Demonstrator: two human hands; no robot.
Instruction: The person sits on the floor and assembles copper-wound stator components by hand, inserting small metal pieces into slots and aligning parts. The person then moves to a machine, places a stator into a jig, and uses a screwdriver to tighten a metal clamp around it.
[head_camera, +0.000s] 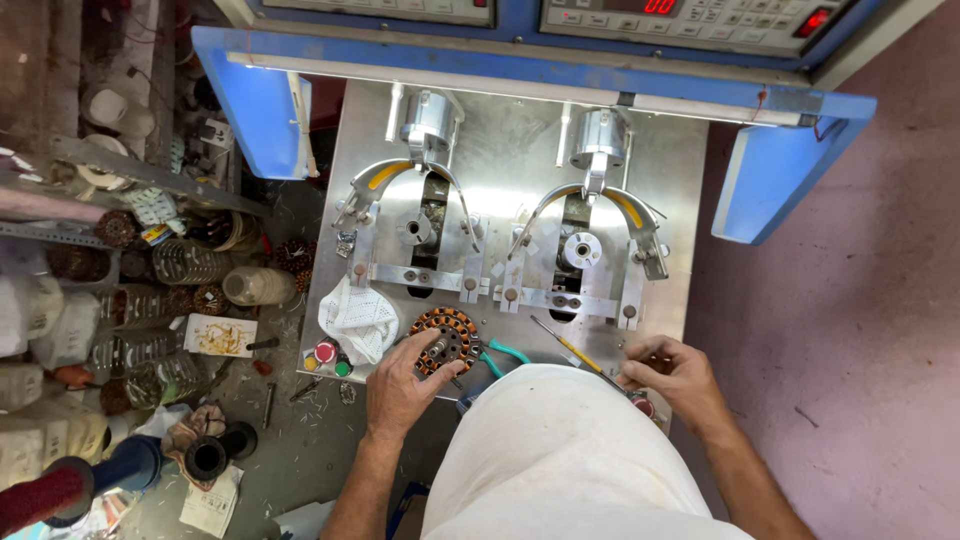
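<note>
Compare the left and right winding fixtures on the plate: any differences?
The left fixture has its yellow strip on the left arm of its arch; the right fixture has it on the right arm. The right fixture's hub is a pale disc, the left's is smaller and greyer. Both are empty, with a cylinder above and a bolted bar below.

Layout on the tabletop (520, 180)
Cloth (358, 318) left of coil ring (447, 338); pliers (500, 355) and screwdriver (575, 352) right; two spindles behind.
</note>
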